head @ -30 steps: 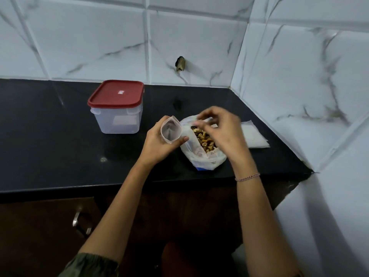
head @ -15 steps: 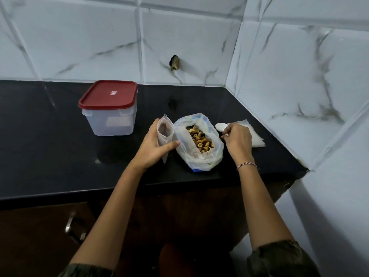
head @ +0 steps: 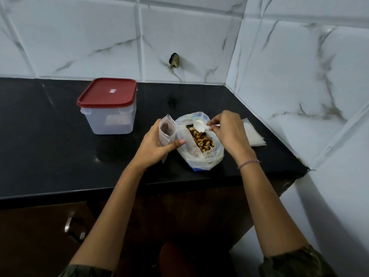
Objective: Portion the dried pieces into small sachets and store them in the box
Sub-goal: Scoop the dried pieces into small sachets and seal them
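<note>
Head view: closed box (head: 107,114) sits beyond the left hand (head: 157,144); bag (head: 199,159) of dried pieces (head: 202,139) lies between both hands. That left hand grips an open sachet (head: 166,130), the right hand (head: 229,132) pinches a spoon (head: 200,125) over the pieces; a sagging sachet mouth could spill them.

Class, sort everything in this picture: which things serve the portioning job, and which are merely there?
For the job: open sachet, white spoon, bag of dried pieces, red-lidded box, stack of flat sachets.
Merely there: dark stub on the wall tile, cabinet handle.
</note>
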{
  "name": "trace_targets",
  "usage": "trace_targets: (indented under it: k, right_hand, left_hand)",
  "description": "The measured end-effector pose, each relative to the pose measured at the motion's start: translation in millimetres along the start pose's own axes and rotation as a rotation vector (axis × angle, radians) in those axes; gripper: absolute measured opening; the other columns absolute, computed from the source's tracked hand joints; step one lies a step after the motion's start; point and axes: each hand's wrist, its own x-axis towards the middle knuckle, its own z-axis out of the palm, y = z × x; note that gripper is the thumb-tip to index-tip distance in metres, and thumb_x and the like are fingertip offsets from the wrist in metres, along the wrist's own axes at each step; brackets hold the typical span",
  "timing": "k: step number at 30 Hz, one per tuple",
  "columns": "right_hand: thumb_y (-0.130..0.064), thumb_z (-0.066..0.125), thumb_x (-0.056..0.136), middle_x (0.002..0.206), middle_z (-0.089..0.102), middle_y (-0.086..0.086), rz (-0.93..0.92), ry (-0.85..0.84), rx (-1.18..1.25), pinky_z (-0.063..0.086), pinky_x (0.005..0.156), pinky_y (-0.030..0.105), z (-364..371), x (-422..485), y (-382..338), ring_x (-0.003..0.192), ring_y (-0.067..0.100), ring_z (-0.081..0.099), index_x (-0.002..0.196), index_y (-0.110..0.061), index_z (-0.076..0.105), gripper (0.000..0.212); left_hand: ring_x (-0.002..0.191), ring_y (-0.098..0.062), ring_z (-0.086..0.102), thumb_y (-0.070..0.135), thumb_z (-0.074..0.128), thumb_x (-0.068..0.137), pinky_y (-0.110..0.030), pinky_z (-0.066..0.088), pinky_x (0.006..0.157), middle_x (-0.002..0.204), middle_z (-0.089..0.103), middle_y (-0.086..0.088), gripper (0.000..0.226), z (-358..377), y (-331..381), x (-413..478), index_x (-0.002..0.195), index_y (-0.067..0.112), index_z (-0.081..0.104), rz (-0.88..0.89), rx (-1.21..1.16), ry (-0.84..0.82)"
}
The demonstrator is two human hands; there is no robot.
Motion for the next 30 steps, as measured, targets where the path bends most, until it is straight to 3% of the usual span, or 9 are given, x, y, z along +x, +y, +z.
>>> trace_targets:
  k: [3, 9, 12, 16, 20, 23, 27, 30]
  right_hand:
    - [-0.011, 0.059, 0.092, 0.108, 0.065, 0.008, -0.093, 0.022, -0.186, 0.049, 0.087, 0.030, 1, -3, -4, 0.097, 0.020, 0.062, 0.108, -0.009, 0.068, 0.019]
    - [0.001, 0.057, 0.089, 0.107, 0.059, 0.008, -0.259, 0.029, -0.422, 0.040, 0.088, 0.033, 3, -9, -14, 0.101, 0.022, 0.052, 0.113, -0.009, 0.061, 0.026]
    - [0.000, 0.058, 0.088, 0.105, 0.061, 0.011, -0.200, -0.044, -0.353, 0.047, 0.085, 0.032, 6, -2, -16, 0.097, 0.023, 0.055, 0.108, -0.005, 0.064, 0.021]
    - [-0.004, 0.054, 0.092, 0.108, 0.065, 0.014, -0.046, -0.177, -0.182, 0.049, 0.084, 0.033, -2, 10, -12, 0.098, 0.027, 0.061, 0.106, -0.002, 0.066, 0.019]
    - [-0.009, 0.052, 0.094, 0.106, 0.066, 0.012, -0.017, -0.265, -0.139, 0.044, 0.072, 0.027, -15, 25, -12, 0.092, 0.023, 0.062, 0.108, -0.004, 0.067, 0.021]
    - [-0.003, 0.053, 0.093, 0.105, 0.064, 0.014, -0.075, -0.216, -0.253, 0.051, 0.081, 0.033, -7, 24, -26, 0.094, 0.026, 0.062, 0.107, -0.002, 0.066, 0.019]
    - [0.005, 0.057, 0.088, 0.105, 0.061, 0.012, -0.295, -0.072, -0.347, 0.052, 0.083, 0.031, 14, 17, -26, 0.097, 0.024, 0.058, 0.106, -0.005, 0.067, 0.023]
    - [-0.001, 0.054, 0.092, 0.107, 0.064, 0.012, -0.219, -0.166, -0.230, 0.050, 0.084, 0.031, 11, 23, -18, 0.098, 0.026, 0.061, 0.108, -0.005, 0.068, 0.022]
  left_hand:
    - [0.101, 0.007, 0.058, 0.041, 0.074, 0.069, -0.007, 0.045, 0.081, 0.110, 0.061, 0.012, 0.052, -1, 2, -1, 0.114, 0.028, 0.051, -0.021, -0.019, -0.018]
    - [0.097, 0.021, 0.053, 0.021, 0.076, 0.077, -0.001, 0.041, 0.078, 0.109, 0.056, 0.020, 0.054, 0, 3, -1, 0.121, 0.030, 0.045, -0.015, 0.002, -0.045]
    - [0.102, 0.009, 0.057, 0.031, 0.077, 0.072, -0.010, 0.046, 0.083, 0.110, 0.059, 0.017, 0.052, 0, 4, -1, 0.115, 0.034, 0.049, -0.013, 0.052, -0.078]
    - [0.103, -0.008, 0.060, 0.046, 0.081, 0.066, -0.032, 0.052, 0.090, 0.111, 0.064, 0.005, 0.061, 2, 1, 0, 0.115, 0.018, 0.059, -0.022, 0.139, -0.104]
    - [0.099, -0.008, 0.061, 0.059, 0.076, 0.060, -0.039, 0.054, 0.087, 0.107, 0.065, 0.008, 0.066, 4, -1, 2, 0.112, 0.021, 0.061, -0.031, 0.208, -0.093]
    - [0.099, -0.007, 0.061, 0.053, 0.080, 0.062, -0.039, 0.054, 0.088, 0.108, 0.065, 0.008, 0.063, 5, -4, 3, 0.113, 0.021, 0.061, -0.046, 0.235, -0.078]
    - [0.098, -0.008, 0.061, 0.053, 0.080, 0.061, -0.039, 0.054, 0.087, 0.106, 0.065, 0.008, 0.064, 6, -5, 4, 0.113, 0.021, 0.061, -0.048, 0.241, -0.067]
    - [0.097, -0.010, 0.061, 0.052, 0.081, 0.061, -0.040, 0.054, 0.086, 0.105, 0.065, 0.006, 0.062, 7, -4, 4, 0.111, 0.019, 0.062, -0.054, 0.255, -0.062]
